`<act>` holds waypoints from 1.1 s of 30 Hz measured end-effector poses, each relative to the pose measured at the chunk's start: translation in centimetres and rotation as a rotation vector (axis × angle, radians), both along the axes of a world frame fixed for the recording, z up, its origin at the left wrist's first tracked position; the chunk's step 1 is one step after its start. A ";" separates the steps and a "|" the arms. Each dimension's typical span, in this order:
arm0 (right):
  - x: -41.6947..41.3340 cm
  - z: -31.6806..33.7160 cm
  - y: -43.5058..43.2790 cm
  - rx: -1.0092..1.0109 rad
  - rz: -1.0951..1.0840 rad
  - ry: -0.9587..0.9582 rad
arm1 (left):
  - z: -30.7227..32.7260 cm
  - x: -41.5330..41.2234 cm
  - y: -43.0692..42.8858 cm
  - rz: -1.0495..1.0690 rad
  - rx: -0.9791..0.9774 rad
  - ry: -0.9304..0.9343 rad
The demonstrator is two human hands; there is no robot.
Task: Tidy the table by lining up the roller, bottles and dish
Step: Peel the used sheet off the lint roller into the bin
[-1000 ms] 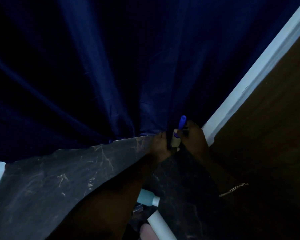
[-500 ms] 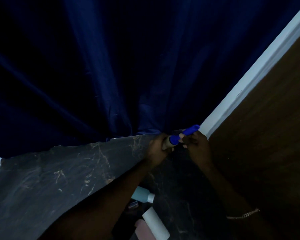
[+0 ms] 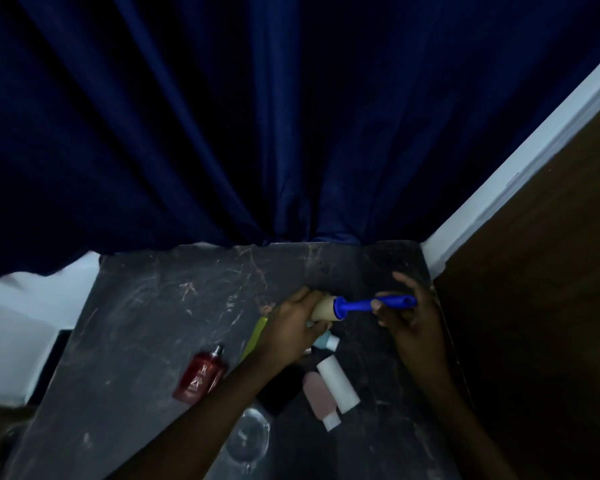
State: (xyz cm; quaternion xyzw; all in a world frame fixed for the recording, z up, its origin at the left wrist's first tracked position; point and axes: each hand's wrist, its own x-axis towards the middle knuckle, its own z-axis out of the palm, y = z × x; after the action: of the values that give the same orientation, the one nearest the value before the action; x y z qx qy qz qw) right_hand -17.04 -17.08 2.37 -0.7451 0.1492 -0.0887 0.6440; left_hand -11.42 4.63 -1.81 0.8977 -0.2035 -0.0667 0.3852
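A lint roller (image 3: 352, 305) with a blue handle and a tan roll lies level above the dark marble table (image 3: 146, 327), held at both ends. My left hand (image 3: 297, 327) grips the tan roll; my right hand (image 3: 407, 318) pinches the blue handle. Below the roller lie a teal bottle (image 3: 327, 341), a white bottle (image 3: 338, 382) and a pink bottle (image 3: 321, 400), all on their sides. A red perfume bottle (image 3: 201, 377) lies flat to the left. A clear glass dish (image 3: 252, 436) sits near my left forearm, partly hidden by it.
A dark blue curtain (image 3: 257, 133) hangs behind the table's far edge. A white trim (image 3: 520, 178) and a brown wooden panel (image 3: 534, 323) border the right side. A yellow-green strip (image 3: 253, 337) and a black object (image 3: 278, 389) lie under my left arm.
The roller has turned from upright to level and come away from the far corner toward the table's middle. The view has tilted down, showing the bottles and the dish.
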 end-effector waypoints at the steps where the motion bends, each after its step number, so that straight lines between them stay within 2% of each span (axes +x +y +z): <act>1: -1.0 0.2 0.6 -0.070 0.030 0.010 | 0.3 -1.1 0.9 0.006 0.037 -0.001; 3: -2.8 0.5 1.6 -0.253 0.100 0.013 | 0.8 -3.4 2.8 0.018 0.117 -0.024; 6: -4.7 0.8 3.0 -0.641 0.280 -0.027 | 1.8 -6.3 5.9 0.050 0.210 -0.080; 10: -6.5 1.2 5.6 -0.901 0.630 0.125 | 3.3 -10.1 9.3 0.085 0.355 -0.113; 18: -8.3 1.3 16.5 -1.111 0.904 0.118 | 4.7 -16.9 15.6 0.191 0.448 -0.071; 26: -10.2 1.3 28.4 -1.064 1.075 0.199 | 4.7 -22.2 25.1 0.279 0.456 -0.156; 33: -13.6 1.6 37.7 -1.066 1.165 0.144 | 5.0 -27.5 35.2 0.389 0.557 -0.134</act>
State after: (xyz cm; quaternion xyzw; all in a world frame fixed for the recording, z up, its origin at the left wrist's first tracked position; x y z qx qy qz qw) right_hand -30.66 20.64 3.95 -0.9152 -0.2858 0.2515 0.1320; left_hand -38.91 39.80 3.23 0.9927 -0.0276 0.0141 0.1167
